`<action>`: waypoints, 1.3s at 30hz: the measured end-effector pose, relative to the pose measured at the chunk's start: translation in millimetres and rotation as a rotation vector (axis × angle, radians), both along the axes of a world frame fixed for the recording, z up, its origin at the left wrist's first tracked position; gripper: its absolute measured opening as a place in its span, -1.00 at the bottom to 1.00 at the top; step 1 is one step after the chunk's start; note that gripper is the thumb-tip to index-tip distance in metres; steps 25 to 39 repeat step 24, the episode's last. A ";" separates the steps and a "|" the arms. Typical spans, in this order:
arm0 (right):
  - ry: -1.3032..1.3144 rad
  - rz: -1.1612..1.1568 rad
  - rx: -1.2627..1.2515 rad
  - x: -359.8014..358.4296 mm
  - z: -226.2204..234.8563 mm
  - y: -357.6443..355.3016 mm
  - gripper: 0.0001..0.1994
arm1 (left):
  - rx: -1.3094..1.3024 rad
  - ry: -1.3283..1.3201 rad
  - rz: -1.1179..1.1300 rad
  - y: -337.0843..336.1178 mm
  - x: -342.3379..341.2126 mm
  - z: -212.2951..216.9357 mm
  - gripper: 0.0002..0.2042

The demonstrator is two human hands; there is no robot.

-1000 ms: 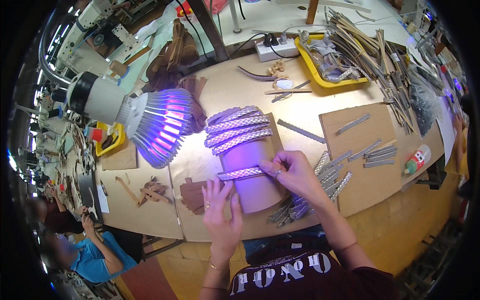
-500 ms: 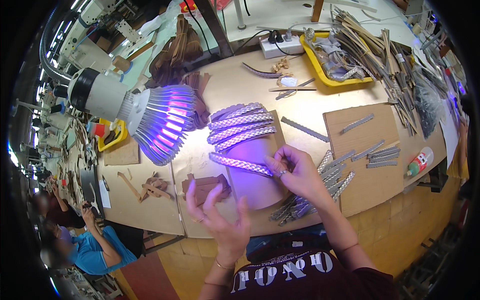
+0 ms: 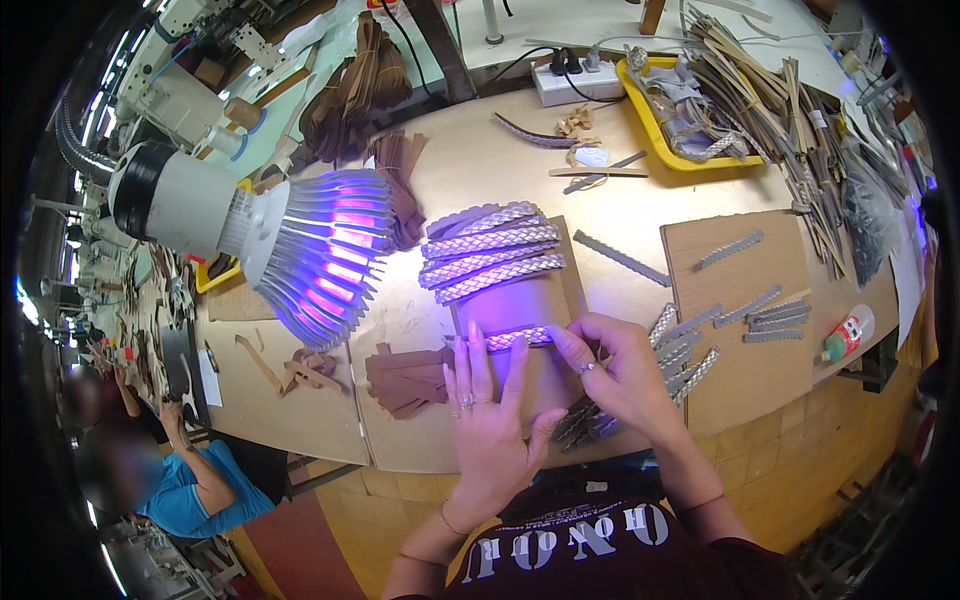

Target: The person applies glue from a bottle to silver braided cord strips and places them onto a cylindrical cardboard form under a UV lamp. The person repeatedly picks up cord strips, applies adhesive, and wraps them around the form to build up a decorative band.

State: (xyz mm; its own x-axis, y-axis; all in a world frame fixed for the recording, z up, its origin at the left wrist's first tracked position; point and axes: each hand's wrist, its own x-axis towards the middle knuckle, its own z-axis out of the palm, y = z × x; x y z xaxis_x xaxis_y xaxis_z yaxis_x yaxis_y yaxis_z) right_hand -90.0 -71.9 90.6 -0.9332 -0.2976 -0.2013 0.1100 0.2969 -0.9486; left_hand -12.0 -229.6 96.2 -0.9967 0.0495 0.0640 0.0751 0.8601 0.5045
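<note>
Your left hand [image 3: 487, 400] lies flat, fingers spread, pressing one end of a silver braided strip [image 3: 520, 338] onto a cardboard sheet [image 3: 520, 300] near the bench's front edge. Your right hand [image 3: 615, 370] pinches the strip's other end. Four more braided strips [image 3: 490, 250] lie behind, under the violet lamp [image 3: 310, 255].

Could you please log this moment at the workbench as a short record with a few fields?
Setting: cardboard-covered workbench
Left hand: laid flat, fingers pressing a braided silver strip
Right hand: fingertips on the right part of the same strip
Under the strip: brown board lit violet
Above it: four braided strips in a row
Light: finned lamp glowing violet, on the left
Right of hands: loose silver strips
Far edge: yellow tray
</note>
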 end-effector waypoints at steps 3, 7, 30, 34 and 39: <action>-0.036 0.009 -0.009 -1.5 -2.2 1.7 -0.76 | 0.006 -0.009 0.015 2.1 2.6 -2.8 -0.27; -0.079 -0.006 -0.048 -5.1 -3.4 -1.4 -0.80 | 0.069 -0.024 0.012 0.9 3.0 -5.9 -0.27; 0.002 -0.065 -0.162 2.1 -22.9 -5.3 -0.84 | 0.586 0.129 0.126 -6.8 7.5 -36.6 -0.27; 0.002 -0.065 -0.162 2.1 -22.9 -5.3 -0.84 | 0.586 0.129 0.126 -6.8 7.5 -36.6 -0.27; 0.002 -0.065 -0.162 2.1 -22.9 -5.3 -0.84 | 0.586 0.129 0.126 -6.8 7.5 -36.6 -0.27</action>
